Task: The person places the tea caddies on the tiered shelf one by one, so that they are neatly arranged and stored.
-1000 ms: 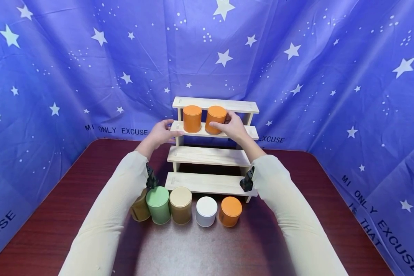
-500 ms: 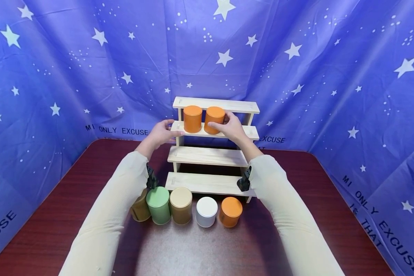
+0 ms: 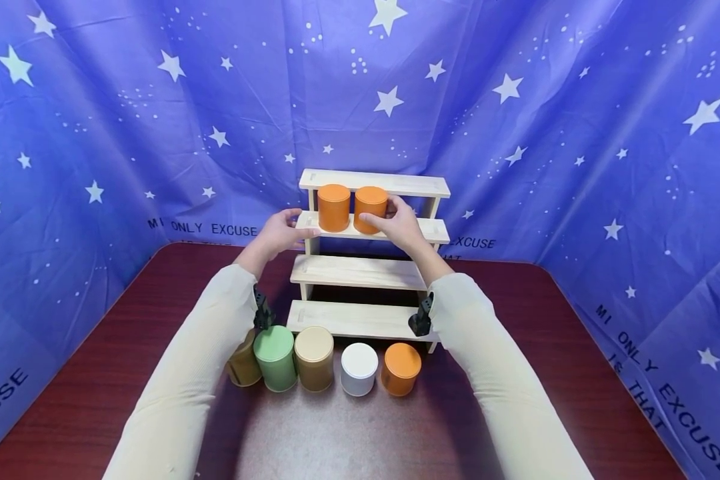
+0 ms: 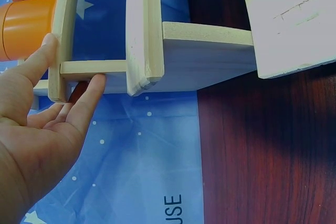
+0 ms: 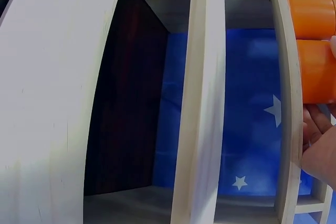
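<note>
On the second-highest step of a wooden tiered display stand (image 3: 360, 269) two orange canisters stand side by side. My right hand (image 3: 401, 225) grips the right orange canister (image 3: 370, 210), thumb across its front; in the right wrist view this canister (image 5: 316, 72) sits right beside the other one (image 5: 311, 13). The left orange canister (image 3: 333, 208) stands near that step's left end. There my left hand (image 3: 281, 233) holds the stand; in the left wrist view the thumb (image 4: 42, 59) lies on the board's edge and the other fingers reach beneath it.
In front of the stand, on the dark red table (image 3: 576, 387), is a row of canisters: brown (image 3: 244, 363), partly behind the left sleeve, green (image 3: 276, 360), tan-lidded (image 3: 315, 360), white (image 3: 359, 369) and orange (image 3: 401, 369). A blue starry curtain (image 3: 216, 100) surrounds the table.
My right hand has slid the right orange canister slightly left, narrowing the gap to the other one. The left hand has stayed at the stand's left end.
</note>
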Demonstrator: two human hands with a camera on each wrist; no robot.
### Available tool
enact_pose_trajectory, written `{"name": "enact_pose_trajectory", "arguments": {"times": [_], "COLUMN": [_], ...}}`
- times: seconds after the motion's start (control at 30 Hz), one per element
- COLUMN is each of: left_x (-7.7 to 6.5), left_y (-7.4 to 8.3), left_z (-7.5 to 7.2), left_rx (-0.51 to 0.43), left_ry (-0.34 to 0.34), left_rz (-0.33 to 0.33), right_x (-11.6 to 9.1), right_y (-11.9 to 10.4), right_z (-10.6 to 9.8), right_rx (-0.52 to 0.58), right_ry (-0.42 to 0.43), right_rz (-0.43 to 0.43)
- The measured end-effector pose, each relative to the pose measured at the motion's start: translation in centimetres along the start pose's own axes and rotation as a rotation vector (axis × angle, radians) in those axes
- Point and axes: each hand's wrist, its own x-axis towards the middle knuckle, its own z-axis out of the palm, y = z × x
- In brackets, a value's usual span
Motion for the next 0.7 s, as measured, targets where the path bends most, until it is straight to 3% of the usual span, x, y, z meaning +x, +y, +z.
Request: {"name": "enact_pose_trajectory", "arguments": {"times": [0.7], "left_x": [0.4], "left_y": [-0.3], "left_z": [-0.1], "left_rx": [-0.012], "left_ry": [-0.007], "left_rz": [0.003], "right_x": [-0.9], "right_y": [-0.1], "right_z": [-1.4], "right_rx": [0.051], "right_ry": [0.047], "right_rz": [-0.041]}}
